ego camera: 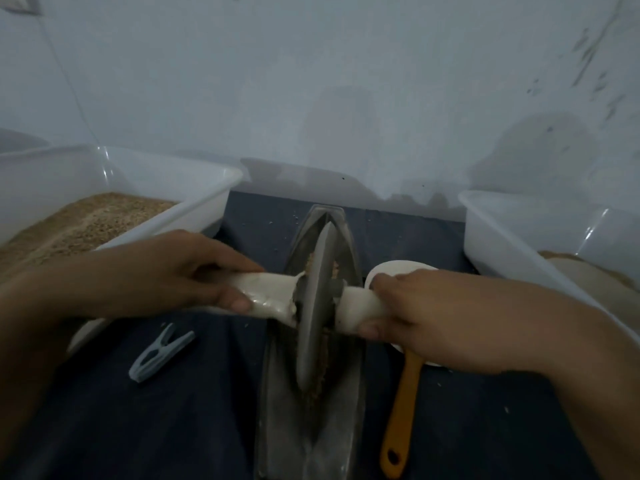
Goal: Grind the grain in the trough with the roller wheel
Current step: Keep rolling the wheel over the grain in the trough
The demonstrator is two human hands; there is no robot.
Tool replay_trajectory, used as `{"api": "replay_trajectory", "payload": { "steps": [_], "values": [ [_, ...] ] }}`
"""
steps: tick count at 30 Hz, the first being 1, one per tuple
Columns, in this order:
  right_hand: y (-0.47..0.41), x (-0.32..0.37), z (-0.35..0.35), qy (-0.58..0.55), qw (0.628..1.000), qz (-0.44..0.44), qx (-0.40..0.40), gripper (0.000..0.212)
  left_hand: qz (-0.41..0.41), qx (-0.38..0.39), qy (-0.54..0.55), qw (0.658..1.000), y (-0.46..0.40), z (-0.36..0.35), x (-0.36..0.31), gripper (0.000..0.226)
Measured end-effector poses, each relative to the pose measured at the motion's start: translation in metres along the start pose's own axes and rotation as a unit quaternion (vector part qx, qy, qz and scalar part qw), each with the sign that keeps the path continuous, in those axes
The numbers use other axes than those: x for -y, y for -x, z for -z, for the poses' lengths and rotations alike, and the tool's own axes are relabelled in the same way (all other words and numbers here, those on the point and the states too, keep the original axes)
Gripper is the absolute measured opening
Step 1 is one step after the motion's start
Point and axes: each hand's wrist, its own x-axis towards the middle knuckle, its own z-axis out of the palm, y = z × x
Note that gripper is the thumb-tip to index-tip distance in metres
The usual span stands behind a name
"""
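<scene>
Your left hand [180, 271] is curled round the pale handle [266, 292] on its side of the roller wheel [317, 306], thumb underneath and fingers over the top; your right hand [415, 317] grips the matching handle stub on the other side in the same way. Between your two hands the grey wheel stands on edge in the long metal trough [346, 393], which runs away from you on the dark counter [173, 410]. Brown grain [323, 358] shows in the groove along the wheel's rim, both beyond your hands and nearer to you. Below your left hand a grey clothes peg [161, 356] lies on the counter. Under your right hand an orange handle [401, 410] reaches toward you from a white, partly hidden piece. Beyond your left hand sits a white tub [194, 188] holding tan grain; beyond your right wrist stands a second white tub [512, 244].
</scene>
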Motion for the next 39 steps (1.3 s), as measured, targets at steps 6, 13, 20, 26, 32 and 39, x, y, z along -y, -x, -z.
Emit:
{"api": "replay_trajectory", "payload": {
  "steps": [6,13,20,26,32,39],
  "values": [
    [-0.008,-0.005,0.000,-0.009,1.000,-0.008,-0.008,0.034,0.028,-0.011,-0.068,0.997,-0.002,-0.004,-0.002,0.050],
    [-0.049,-0.033,-0.036,0.039,0.982,-0.047,-0.180,0.019,0.015,-0.258,-0.204,0.944,-0.031,-0.040,0.001,0.043],
    [-0.027,-0.015,-0.017,0.015,0.997,-0.030,-0.067,0.033,0.020,-0.095,-0.081,0.992,-0.014,-0.015,0.004,0.042],
    [0.010,0.004,0.012,-0.006,0.999,0.020,0.034,0.037,-0.009,0.074,0.005,0.997,0.002,0.004,0.003,0.058],
    [-0.023,-0.014,-0.010,-0.017,0.999,-0.029,-0.041,0.028,0.067,-0.055,-0.058,0.995,-0.013,-0.013,0.004,0.046],
    [-0.050,-0.035,-0.038,0.065,0.978,-0.051,-0.191,0.030,0.043,-0.202,-0.159,0.965,-0.030,-0.031,0.005,0.043]
  ]
}}
